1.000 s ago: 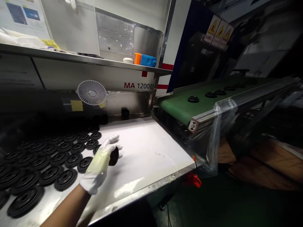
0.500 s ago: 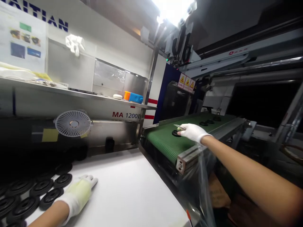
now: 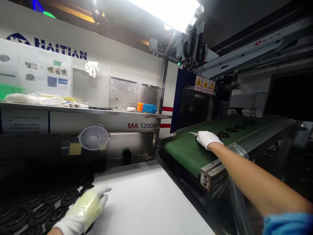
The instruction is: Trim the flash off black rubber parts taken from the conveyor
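Note:
My right hand (image 3: 207, 138), in a white glove, reaches over the green conveyor belt (image 3: 179, 151). Its fingers are closed on a thin, pale, pointed tool (image 3: 194, 133) that juts out to the left. A black round part (image 3: 197, 140) shows at the fingertips, mostly hidden; I cannot tell whether it is gripped. Over the white tabletop, my left hand (image 3: 89, 202) wears a white glove with a shiny yellowish back. Its fingers are stretched out and apart. Beside it lie several black ringed discs (image 3: 57, 213), some partly behind the hand.
More black discs (image 3: 231, 129) lie farther up the belt. The conveyor's metal end (image 3: 207, 179) borders the white tabletop (image 3: 137, 195). A shelf (image 3: 117, 112) holds an orange and blue block (image 3: 149, 108). Below it is a small fan (image 3: 94, 137). Clear plastic (image 3: 238, 199) hangs beside the belt.
The view has shifted left and up. My right hand has come down onto the black part on the belt, which it now largely covers. My left hand has risen slightly off the tabletop.

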Tool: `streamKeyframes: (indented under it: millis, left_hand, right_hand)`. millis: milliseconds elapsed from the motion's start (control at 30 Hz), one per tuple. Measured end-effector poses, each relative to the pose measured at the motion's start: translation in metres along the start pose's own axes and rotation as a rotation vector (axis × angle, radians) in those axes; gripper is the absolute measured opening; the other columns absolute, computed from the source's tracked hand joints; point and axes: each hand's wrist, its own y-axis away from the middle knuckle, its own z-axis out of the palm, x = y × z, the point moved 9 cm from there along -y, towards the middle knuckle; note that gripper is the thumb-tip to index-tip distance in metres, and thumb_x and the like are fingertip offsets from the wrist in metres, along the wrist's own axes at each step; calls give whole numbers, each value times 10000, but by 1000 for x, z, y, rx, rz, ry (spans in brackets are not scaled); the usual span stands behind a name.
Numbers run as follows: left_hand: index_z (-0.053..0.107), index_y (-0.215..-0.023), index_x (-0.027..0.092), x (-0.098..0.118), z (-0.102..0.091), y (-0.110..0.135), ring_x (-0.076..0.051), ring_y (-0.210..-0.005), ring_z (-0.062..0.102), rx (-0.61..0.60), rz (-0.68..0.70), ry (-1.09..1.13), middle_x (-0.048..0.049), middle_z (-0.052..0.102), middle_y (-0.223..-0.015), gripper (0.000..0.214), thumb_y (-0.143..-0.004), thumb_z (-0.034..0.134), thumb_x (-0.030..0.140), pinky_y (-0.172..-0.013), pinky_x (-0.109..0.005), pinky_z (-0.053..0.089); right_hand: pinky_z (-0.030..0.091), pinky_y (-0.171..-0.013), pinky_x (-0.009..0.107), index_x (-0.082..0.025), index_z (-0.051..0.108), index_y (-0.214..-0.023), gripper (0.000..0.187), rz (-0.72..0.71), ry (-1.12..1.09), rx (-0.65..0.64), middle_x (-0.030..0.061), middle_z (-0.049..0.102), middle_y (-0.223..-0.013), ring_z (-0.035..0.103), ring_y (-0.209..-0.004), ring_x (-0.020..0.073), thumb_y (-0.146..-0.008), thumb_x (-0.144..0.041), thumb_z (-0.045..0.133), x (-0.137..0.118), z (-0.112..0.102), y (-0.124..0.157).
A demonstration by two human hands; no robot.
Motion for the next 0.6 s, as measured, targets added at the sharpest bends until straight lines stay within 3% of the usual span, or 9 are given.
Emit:
streamKeyframes:
  millis: [67, 133, 267, 367, 433, 533, 600]
  left_hand:
    - [677, -706, 264, 8, 11, 23, -310, -1005, 571, -50, -41, 145, -77, 687, -877, 123, -600, 636, 312, -969, -449, 338]
    - [686, -793, 253, 18, 26, 50, -313, -1010, 571, -94, -92, 259, -87, 682, -945, 200, -619, 647, 345, -956, -467, 364]
    - [652, -972, 188, 32, 73, 100, -313, -1082, 536, -158, -301, 825, -140, 622, -1118, 360, -669, 650, 381, -947, -468, 385]
    - [623, -984, 174, 14, 112, 130, -313, -1043, 564, -88, -657, 1129, -132, 634, -1073, 372, -667, 658, 364, -901, -497, 412]
    - [599, -1032, 177, 5, 130, 147, -292, -1041, 571, -91, -820, 1230, -116, 656, -1021, 371, -703, 628, 346, -889, -471, 427]
    - [573, -1098, 180, -8, 133, 168, -283, -1048, 571, -103, -892, 1333, -110, 682, -963, 396, -758, 564, 383, -867, -456, 449]
    - [578, -1097, 193, -16, 120, 173, -278, -1030, 583, -68, -804, 1402, -101, 689, -941, 351, -799, 503, 360, -859, -469, 459]
  right_hand:
    - [446, -798, 382, -139, 588, -951, 241, -75, -61, 15, 54, 605, -971, 574, -876, 176, -866, -354, 521, -20, -9, 25]
    - [440, -741, 331, -145, 603, -890, 200, -188, -157, -9, 41, 621, -882, 576, -806, 162, -861, -320, 510, -49, -5, 65]
    - [389, -597, 208, -154, 618, -803, 152, -462, -423, -178, 4, 638, -748, 569, -691, 122, -821, -228, 486, -124, 38, 188]
    - [355, -524, 186, -163, 612, -734, 147, -596, -592, -337, -23, 621, -673, 553, -611, 106, -788, -194, 478, -175, 77, 285]
    - [345, -519, 191, -165, 589, -661, 145, -630, -664, -399, -20, 603, -654, 535, -589, 107, -759, -170, 482, -198, 93, 332]
    - [356, -541, 204, -181, 571, -736, 44, -620, -744, -463, -15, 602, -696, 538, -615, 123, -744, -209, 537, -215, 104, 370]
    - [375, -578, 217, -199, 547, -861, 112, -608, -853, -468, -6, 610, -767, 552, -667, 135, -788, -284, 539, -217, 101, 380]
